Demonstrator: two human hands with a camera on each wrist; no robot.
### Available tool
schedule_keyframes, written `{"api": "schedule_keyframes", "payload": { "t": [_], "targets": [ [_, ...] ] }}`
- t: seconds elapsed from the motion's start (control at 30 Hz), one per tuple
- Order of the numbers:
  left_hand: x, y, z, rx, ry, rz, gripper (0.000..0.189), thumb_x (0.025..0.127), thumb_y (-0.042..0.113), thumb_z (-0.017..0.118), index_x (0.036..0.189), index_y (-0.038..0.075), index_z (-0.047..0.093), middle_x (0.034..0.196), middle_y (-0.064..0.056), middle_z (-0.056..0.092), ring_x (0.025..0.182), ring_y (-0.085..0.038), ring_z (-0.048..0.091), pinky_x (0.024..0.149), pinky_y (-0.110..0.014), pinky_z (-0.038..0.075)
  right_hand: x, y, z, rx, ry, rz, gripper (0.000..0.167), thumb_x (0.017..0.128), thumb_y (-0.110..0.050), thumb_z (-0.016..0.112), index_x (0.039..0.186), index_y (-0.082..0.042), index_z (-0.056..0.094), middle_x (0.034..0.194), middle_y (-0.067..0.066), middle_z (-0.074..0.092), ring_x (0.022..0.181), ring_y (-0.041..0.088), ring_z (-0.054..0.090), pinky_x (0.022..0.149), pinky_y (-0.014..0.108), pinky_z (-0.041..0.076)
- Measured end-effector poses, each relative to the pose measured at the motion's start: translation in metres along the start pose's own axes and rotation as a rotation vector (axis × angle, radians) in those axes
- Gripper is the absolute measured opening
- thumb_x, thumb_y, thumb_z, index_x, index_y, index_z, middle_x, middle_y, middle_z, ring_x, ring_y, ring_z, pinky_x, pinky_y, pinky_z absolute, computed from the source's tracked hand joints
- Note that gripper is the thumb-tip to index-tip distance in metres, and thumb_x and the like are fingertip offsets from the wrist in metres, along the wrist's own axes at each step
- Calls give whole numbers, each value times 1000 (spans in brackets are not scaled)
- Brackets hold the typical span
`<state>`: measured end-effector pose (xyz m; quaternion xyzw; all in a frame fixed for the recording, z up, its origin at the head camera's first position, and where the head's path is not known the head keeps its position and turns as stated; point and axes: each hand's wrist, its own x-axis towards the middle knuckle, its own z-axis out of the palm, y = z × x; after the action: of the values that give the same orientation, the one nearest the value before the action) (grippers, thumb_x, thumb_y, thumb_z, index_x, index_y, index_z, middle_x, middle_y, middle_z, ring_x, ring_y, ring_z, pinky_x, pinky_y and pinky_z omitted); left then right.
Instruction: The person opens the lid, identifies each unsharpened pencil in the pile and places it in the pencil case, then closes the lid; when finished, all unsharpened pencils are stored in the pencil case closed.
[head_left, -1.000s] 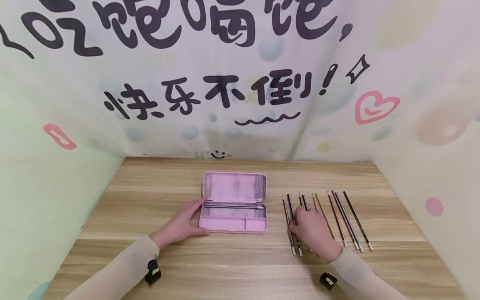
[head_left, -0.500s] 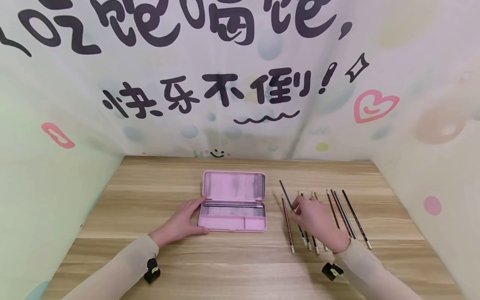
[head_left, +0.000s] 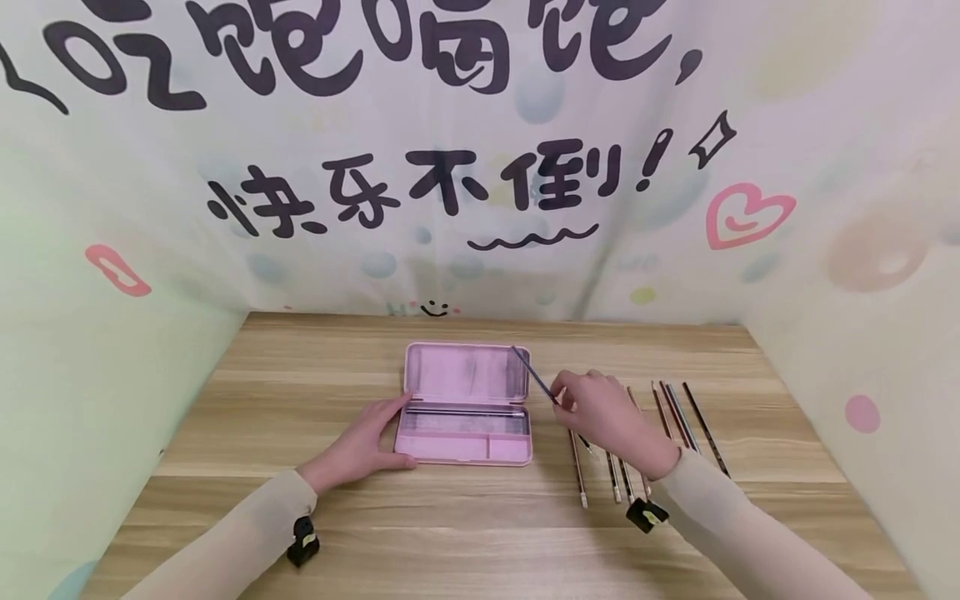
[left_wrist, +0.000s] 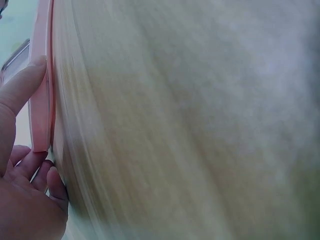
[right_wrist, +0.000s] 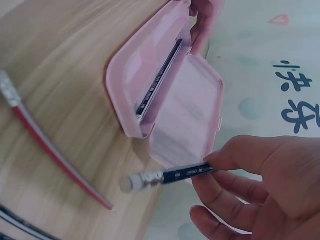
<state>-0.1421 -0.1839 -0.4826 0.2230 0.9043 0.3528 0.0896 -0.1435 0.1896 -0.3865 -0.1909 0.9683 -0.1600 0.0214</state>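
A pink pencil case (head_left: 450, 450) lies with its lid up in the middle of the table. A dark pencil (right_wrist: 159, 82) rests in its long back compartment. My left hand (head_left: 360, 446) holds the case's left end, the thumb at the front edge and the fingers at the end and back. Between thumb and fingers, my right hand (head_left: 607, 412) pinches another dark pencil (right_wrist: 187, 173) with a white eraser end. That pencil is lifted and tilted, just right of the case, its far tip overlapping the lid (head_left: 468, 372) in the head view.
Several loose pencils lie in a row on the right, partly hidden by my right hand; a reddish-brown pencil (head_left: 578, 471) is leftmost and a black pencil (head_left: 705, 425) rightmost. A printed cloth (head_left: 480, 275) stands behind the wooden table (head_left: 322, 358).
My right hand has picked the dark pencil up from the row and carried it left toward the case. The left hand and the case stay in place.
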Motion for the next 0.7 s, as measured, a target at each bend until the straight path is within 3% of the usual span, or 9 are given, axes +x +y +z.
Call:
{"api": "schedule_keyframes", "payload": {
  "t": [0.27, 0.57, 0.7],
  "targets": [
    [0, 0, 1, -4, 9, 8, 105, 78, 35, 93, 159, -1, 36, 152, -29, 47, 141, -50, 41, 116, -66, 35, 21, -12, 4, -21, 26, -182, 13, 88, -8, 77, 100, -9, 73, 78, -5, 72, 74, 17, 58, 68, 38, 51],
    [-1, -4, 5, -24, 2, -18, 105, 79, 34, 92, 160, 1, 35, 155, -30, 44, 143, -51, 38, 118, -66, 32, 41, -24, 20, -24, -12, -384, 13, 85, -3, 80, 97, -8, 77, 82, -1, 74, 76, 17, 64, 74, 37, 56],
    [0, -5, 3, -20, 16, -6, 105, 79, 34, 93, 160, 1, 35, 154, -30, 45, 142, -52, 39, 117, -67, 33, 50, -29, 26, -64, -35, -436, 11, 85, -5, 81, 94, -9, 76, 81, -2, 72, 76, 16, 62, 75, 35, 55]
  ]
}}
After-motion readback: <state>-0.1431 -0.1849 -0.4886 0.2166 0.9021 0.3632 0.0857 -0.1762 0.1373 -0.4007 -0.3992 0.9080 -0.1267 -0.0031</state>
